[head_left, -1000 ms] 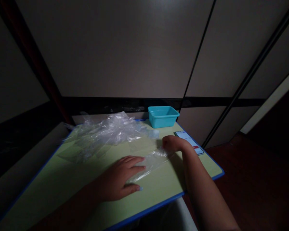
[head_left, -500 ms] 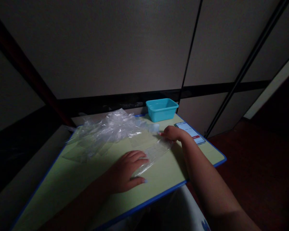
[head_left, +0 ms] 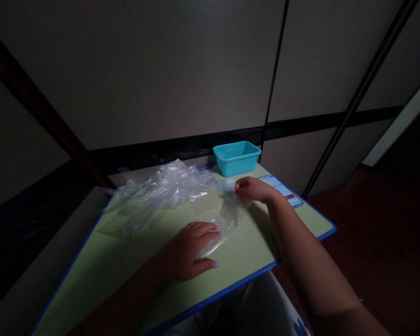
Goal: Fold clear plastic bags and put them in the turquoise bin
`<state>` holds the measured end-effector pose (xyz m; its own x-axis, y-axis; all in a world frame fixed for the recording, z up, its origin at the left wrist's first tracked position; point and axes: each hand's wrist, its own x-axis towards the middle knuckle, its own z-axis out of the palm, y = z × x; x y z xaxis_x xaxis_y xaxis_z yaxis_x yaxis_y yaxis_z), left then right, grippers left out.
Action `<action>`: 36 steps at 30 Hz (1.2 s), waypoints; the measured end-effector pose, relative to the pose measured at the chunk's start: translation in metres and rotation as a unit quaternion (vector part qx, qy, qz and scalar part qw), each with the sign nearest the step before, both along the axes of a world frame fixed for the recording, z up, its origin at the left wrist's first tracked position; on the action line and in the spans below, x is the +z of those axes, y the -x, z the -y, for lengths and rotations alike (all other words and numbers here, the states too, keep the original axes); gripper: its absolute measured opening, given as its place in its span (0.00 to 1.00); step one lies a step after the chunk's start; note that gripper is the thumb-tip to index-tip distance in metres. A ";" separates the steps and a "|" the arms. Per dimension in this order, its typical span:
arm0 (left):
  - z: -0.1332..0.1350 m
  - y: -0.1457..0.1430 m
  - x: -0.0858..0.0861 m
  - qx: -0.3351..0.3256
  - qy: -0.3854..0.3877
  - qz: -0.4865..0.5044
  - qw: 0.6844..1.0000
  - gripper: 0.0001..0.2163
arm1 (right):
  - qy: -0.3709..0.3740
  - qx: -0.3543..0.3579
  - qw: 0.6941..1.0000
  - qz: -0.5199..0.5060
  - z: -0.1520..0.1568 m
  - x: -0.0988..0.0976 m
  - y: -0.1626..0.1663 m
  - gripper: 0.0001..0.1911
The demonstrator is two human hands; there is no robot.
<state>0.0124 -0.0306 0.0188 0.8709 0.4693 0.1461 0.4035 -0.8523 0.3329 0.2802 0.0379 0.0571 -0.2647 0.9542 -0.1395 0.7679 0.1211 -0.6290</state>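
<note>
The left hand (head_left: 196, 247) lies palm down on the worktop (head_left: 248, 266), its fingers loosely spread and pointing right, the thumb set apart toward the near edge; its forearm comes in low from the bottom left, deep in shadow. Under and just beyond those fingertips runs a clear plastic bag (head_left: 227, 223), stretching away to the right hand (head_left: 254, 189), which is bent at the wrist with the fingers curled and the thumb and forefinger pinched on the bag's far end, that end raised off the surface. The right forearm slants up from the bottom right corner. The bag's near end is covered by the left hand, and its transparent edges are hard to trace. Close to the right fingertips lies a small pale-blue piece (head_left: 226, 185), too blurred to identify. A heap of crumpled clear plastic (head_left: 171, 186) spreads over the far left, its separate pieces indistinguishable. A turquoise basin (head_left: 237, 161) stands at the far edge, its floor out of sight. The phone (head_left: 287, 192) on the right is partly hidden by the right wrist; its lit screen shows small digits, too faint to read, and a red bar.
</note>
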 end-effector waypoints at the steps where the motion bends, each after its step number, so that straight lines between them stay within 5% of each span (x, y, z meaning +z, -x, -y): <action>1: 0.000 0.000 0.000 -0.001 -0.002 0.001 1.000 0.26 | 0.004 -0.002 0.999 -0.039 0.001 -0.001 0.001 0.13; 6: 0.002 -0.001 0.002 0.003 -0.003 -0.008 1.000 0.27 | 0.083 -0.023 0.970 -0.226 0.005 0.000 0.013 0.13; 11: 0.003 -0.003 0.004 0.003 -0.001 -0.001 1.000 0.27 | 0.139 0.006 0.907 -0.398 0.006 -0.002 0.029 0.11; 19: 0.003 -0.004 0.006 -0.002 0.009 0.002 1.000 0.27 | 0.154 0.029 0.827 -0.541 0.007 -0.014 0.054 0.17; 36: 0.005 -0.006 0.005 0.008 -0.031 -0.038 0.999 0.26 | 0.166 0.056 0.816 -0.551 0.011 -0.016 0.061 0.21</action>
